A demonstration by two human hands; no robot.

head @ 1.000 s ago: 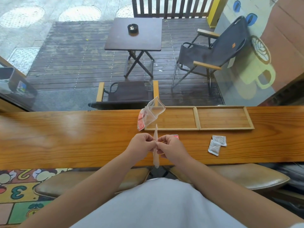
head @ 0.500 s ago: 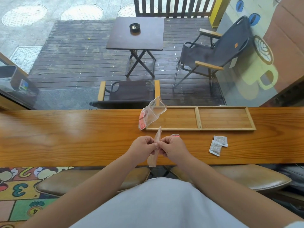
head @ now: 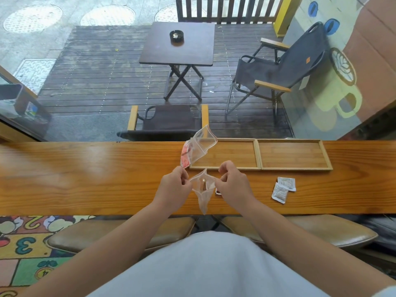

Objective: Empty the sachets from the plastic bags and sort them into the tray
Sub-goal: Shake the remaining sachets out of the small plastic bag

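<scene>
Both hands, left (head: 174,185) and right (head: 234,185), pinch the bag (head: 202,190) mouth open before the tray (head: 259,168); next, tip sachets out.

Bare forearms; light grey-white garment (head: 205,266) over torso.

Soft, even daylight comes through the window (head: 107,82) in the upper frame. A pale sheen lies on the counter (head: 85,168) at left. Shadows are faint. Wide-angle bending curves the edges; the lower corners look slightly soft, the centre sharp.
</scene>
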